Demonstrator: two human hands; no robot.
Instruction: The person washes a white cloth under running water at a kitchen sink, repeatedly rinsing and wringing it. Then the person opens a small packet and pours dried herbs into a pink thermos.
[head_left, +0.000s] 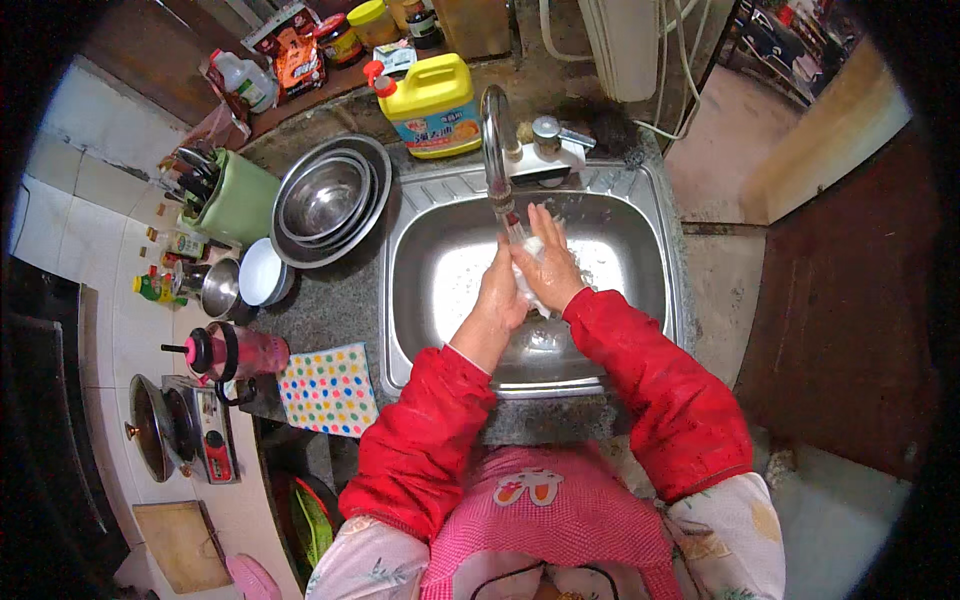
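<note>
Water runs from the curved metal faucet (495, 142) onto my hands over the stainless steel sink (420, 300). Between my palms is a wet white cloth or similar soft white item (523, 283); its exact kind is hard to tell. My left hand (500, 289) presses on it from the left side, thumb side up. From the right, my right hand (551, 262) lies over it with the fingers stretched toward the faucet. Some of the white item sticks out below my right palm. Both forearms are in red sleeve covers.
Left of the sink stand nested metal bowls (326, 196), white bowls (260, 274), a dotted cloth (330, 390) and a pink tumbler (247, 352). Behind it are a yellow detergent jug (435, 112) and a white tray (551, 159) holding a metal-lidded jar (547, 133).
</note>
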